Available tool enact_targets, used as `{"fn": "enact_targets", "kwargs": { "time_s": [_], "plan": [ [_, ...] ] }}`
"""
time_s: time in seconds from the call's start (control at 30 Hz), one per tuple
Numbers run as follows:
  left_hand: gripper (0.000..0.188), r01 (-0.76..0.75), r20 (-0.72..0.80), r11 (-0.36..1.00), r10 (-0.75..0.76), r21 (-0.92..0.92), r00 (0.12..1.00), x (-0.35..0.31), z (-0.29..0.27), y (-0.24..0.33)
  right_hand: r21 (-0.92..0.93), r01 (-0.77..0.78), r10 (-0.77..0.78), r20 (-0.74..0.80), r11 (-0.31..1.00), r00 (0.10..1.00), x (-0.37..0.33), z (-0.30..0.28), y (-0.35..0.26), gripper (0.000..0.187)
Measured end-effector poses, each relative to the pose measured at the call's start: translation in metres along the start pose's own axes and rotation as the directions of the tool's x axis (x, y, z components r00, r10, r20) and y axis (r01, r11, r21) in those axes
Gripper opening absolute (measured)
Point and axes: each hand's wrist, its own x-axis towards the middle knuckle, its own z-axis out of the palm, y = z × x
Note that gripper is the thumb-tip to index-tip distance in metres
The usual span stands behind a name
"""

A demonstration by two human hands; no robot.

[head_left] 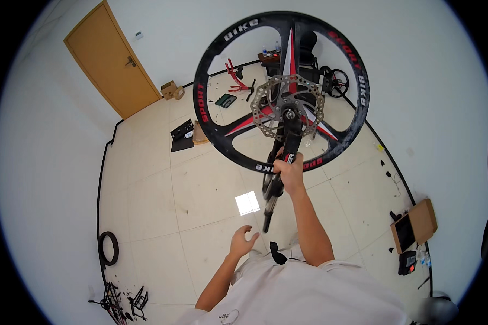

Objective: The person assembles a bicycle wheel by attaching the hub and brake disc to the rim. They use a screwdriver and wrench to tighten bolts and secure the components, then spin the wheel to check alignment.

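Observation:
My right hand (290,174) is wrapped round a black bicycle fork (292,142) and holds it up off the floor. Mounted in the fork is a black three-spoke wheel (203,96) with red and white markings and no tyre visible on its rim. A silver brake disc (260,122) sits at the hub, facing me. The fork's steerer tube (269,213) points down toward my body. Just left of the tube's lower end is my left hand (243,242), empty, with thumb and fingers apart. Part of the fork is hidden behind my right hand.
A red bike frame (237,86) and a green tool case (225,101) lie on the far floor. A tyre (109,248) leans by the left wall, near black metal parts (138,299). An opened cardboard box (422,221) and a black case (406,263) are at the right.

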Motion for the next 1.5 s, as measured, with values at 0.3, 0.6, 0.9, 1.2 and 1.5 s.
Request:
{"fn": "enact_targets", "kwargs": {
  "time_s": [0.3, 0.6, 0.9, 1.2, 1.5],
  "plan": [
    [0.048, 0.711, 0.229, 0.702, -0.687, -0.036, 0.69, -0.131, -0.002, -0.163, -0.538, 0.308, -0.309, 0.092, 0.784, 0.947, 0.048, -0.041, -0.042, 0.018],
    [0.041, 0.936, 0.346, 0.339, -0.871, -0.092, 0.349, -0.193, -0.036, -0.142, -0.808, 0.428, -0.051, 0.448, 0.405, 0.893, 0.096, -0.069, -0.112, 0.023],
    [0.03, 0.533, 0.286, 0.448, -0.508, -0.718, 0.812, -0.037, -0.037, -0.037, -0.936, 0.169, 0.316, 0.269, 0.31, 0.91, 0.078, -0.104, 0.005, 0.036],
    [0.036, 0.705, 0.757, 0.424, -0.065, -0.569, 0.65, -0.012, 0.038, 0.076, -0.946, 0.014, 0.492, 0.181, 0.323, 0.851, -0.001, -0.135, 0.123, 0.043],
    [0.03, 0.306, 0.011, 0.619, -0.432, -0.723, 0.902, 0.07, -0.032, 0.1, -0.789, 0.134, 0.358, 0.415, 0.6, 0.836, -0.015, -0.084, 0.072, 0.033]
  ]
}}
